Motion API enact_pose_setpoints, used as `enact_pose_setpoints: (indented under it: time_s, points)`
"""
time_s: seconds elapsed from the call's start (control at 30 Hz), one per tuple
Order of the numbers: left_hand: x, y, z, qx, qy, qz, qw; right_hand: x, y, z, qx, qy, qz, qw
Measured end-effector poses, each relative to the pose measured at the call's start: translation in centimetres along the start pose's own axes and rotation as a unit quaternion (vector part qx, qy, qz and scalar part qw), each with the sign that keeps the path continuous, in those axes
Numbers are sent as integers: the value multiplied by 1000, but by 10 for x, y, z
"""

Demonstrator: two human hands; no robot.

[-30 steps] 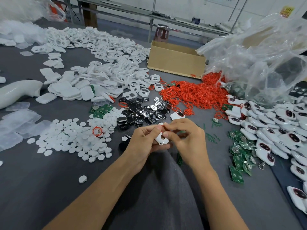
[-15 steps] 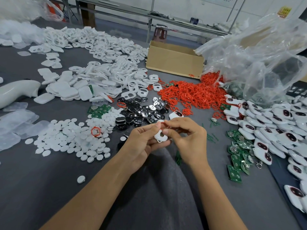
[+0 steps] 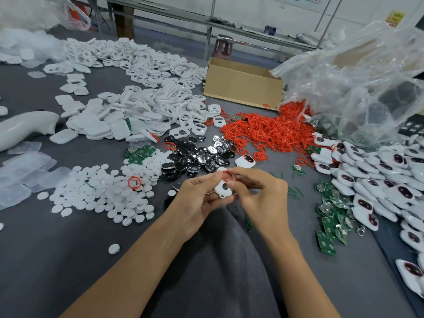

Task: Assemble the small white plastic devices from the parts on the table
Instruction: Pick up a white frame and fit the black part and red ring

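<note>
Left hand grips white shell, right hand pinches red ring | risk: ring may twist or spring off its seat.

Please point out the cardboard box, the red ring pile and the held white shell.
cardboard box (image 3: 243, 90), head view, front wall.
red ring pile (image 3: 263, 131), head view, middle.
white shell (image 3: 220, 193), head view, lower part.
</note>
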State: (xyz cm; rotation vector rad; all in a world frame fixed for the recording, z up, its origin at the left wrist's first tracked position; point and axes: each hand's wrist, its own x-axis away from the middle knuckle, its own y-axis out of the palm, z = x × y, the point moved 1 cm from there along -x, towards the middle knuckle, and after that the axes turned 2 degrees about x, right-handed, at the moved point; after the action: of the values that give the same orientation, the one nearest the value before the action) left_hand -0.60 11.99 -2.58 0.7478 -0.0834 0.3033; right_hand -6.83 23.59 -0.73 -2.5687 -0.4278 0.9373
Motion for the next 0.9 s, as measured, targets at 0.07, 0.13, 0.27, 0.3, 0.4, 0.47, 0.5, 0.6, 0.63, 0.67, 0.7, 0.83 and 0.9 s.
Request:
enact_pose_setpoints:
  time_s: [0.07, 0.13, 0.27, 0.3, 0.4, 0.47, 0.5, 0.6, 0.63, 0.67, 0.7, 0.83, 0.9]
  points:
    - [1, 0, 0, -3, 5, 4, 1000, 0, 0, -1, -2, 3, 1, 1000]
    - [1, 2, 0, -10, 10, 9, 1000, 0, 0, -1, -5, 6, 8, 1000]
    - [1, 5, 1, -19, 18, 12, 1000, 0, 1, -2, 11, -7, 22, 1000]
    - [1, 5, 1, -23, 22, 14, 999, 0, 1, -2, 15, -11, 23, 1000]
    - [1, 4, 0, -38, 36, 19, 998, 0, 2, 0, 20, -1, 20, 1000]
    - [1, 4, -1, -47, 42, 22, 998, 0, 2, 1, 20, 10, 16, 1000]
    - [1, 4, -1, -48, 44, 23, 998, 0, 2, 2, 20, 14, 13, 1000]
    - [1, 4, -1, -47, 50, 24, 997, 0, 1, 3, 16, 25, 0, 1000]
    - [2, 4, -2, -48, 53, 25, 997, 0, 1, 3, 13, 28, -3, 1000]
    - [1, 4, -2, -47, 55, 26, 997, -1, 1, 3, 12, 31, -5, 999]
    - [1, 4, -2, -45, 56, 30, 997, -1, 0, 4, 9, 35, -5, 999]
    - [0, 4, -4, -49, 61, 36, 996, -1, 0, 2, -16, 41, -9, 999]
    - [-1, 3, -4, -47, 60, 33, 997, -1, 0, 1, -28, 45, -7, 999]
